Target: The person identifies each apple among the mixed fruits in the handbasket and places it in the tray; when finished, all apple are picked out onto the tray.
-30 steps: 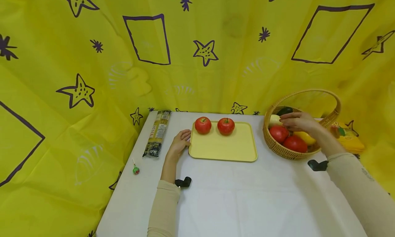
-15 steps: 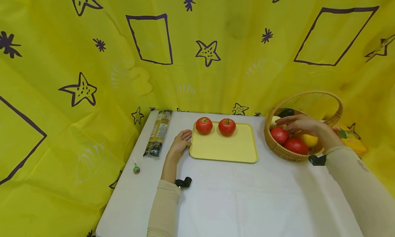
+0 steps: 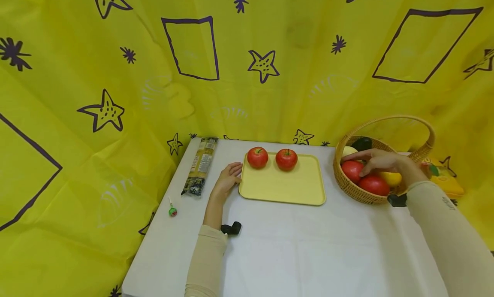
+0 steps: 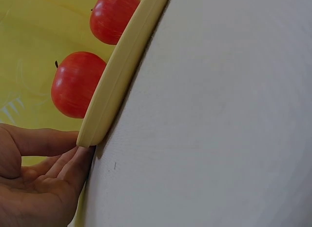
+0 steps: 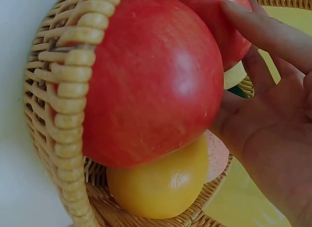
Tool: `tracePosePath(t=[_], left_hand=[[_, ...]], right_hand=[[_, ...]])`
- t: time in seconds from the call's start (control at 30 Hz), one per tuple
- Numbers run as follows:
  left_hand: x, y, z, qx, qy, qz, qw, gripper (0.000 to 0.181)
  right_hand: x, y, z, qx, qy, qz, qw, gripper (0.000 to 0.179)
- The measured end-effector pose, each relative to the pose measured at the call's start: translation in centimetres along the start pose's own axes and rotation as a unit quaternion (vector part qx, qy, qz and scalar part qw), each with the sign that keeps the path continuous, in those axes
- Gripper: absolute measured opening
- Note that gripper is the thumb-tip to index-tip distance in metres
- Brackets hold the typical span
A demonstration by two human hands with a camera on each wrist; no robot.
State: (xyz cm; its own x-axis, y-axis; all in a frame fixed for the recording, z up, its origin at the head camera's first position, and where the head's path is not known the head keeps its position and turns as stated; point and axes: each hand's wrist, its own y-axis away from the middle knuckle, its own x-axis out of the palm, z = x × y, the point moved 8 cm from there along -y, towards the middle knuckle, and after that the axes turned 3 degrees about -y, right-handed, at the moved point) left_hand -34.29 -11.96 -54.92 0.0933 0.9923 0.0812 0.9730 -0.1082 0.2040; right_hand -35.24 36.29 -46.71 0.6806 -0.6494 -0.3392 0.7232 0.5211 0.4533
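In the basket, my right hand (image 3: 380, 160) has its thumb and fingers around a smooth round red fruit (image 5: 222, 29), whose stem does not show. A larger red fruit (image 5: 151, 80) and a yellow fruit (image 5: 158, 183) lie in front of it in the wicker basket (image 3: 356, 194). My left hand (image 3: 227, 180) touches the left edge of a pale yellow tray (image 3: 283, 189) with fairly straight fingers. In the left wrist view, its fingertips meet the tray's corner. Two red apples, one on the left (image 3: 257, 158) and one on the right (image 3: 286, 159), sit along the tray's far side.
The basket's tall handle (image 3: 401, 117) arches over the fruit. A pale fruit (image 3: 348, 151) and a dark green one (image 3: 362, 143) lie behind. A yellow packet (image 3: 447, 181) stands right of the basket. At left lie a black-ended pasta packet (image 3: 200, 166) and a lollipop (image 3: 172, 211).
My right hand has come down from above the pale fruit and closed its thumb and fingers around the red fruit. The left hand stays at the tray; the view shifts slightly.
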Motion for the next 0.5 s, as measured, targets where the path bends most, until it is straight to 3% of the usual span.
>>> tracePosePath(t=[0.37,0.5], left_hand=[[0.01,0.09,0.08,0.002,0.003,0.003,1.0,0.075],[-0.13,0.08,-0.05,0.003,0.003,0.001,1.0,0.076]], right_hand=[[-0.69,0.12,0.05,-0.037,0.061,-0.014,0.9974,0.068],[-0.86,0.59,0.43,-0.051,0.05,-0.02,0.9972,0.061]])
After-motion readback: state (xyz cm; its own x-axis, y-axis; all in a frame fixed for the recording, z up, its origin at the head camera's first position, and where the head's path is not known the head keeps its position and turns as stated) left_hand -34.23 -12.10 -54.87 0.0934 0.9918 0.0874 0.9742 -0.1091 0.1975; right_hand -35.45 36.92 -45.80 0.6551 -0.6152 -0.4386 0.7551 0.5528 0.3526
